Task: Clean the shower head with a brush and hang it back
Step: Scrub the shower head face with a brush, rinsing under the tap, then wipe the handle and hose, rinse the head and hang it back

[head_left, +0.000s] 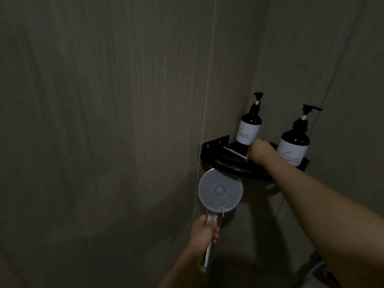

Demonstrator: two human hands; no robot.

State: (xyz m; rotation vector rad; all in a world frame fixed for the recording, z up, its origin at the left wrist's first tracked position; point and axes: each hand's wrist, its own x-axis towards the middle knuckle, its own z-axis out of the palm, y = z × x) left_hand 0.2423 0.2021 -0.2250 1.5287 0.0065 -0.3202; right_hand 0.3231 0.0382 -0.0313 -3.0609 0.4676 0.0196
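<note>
Head view, dim light: round shower head (220,191) held upright below black corner shelf (209,152), pale face dotted with rings of nozzle holes, turned toward camera. Left hand (204,230) with fingers curled round chrome handle. Right hand (259,151) over shelf at thin brush (233,151); finger position on it not discernible. Two dark pump bottles (249,129) on shelf.

Glossy chrome shower head (220,191), matt black shelf (216,161), glossy dark bottles (248,129)

Both pump bottles (248,129) (294,148) carry white labels whose print is too small to read.
</note>
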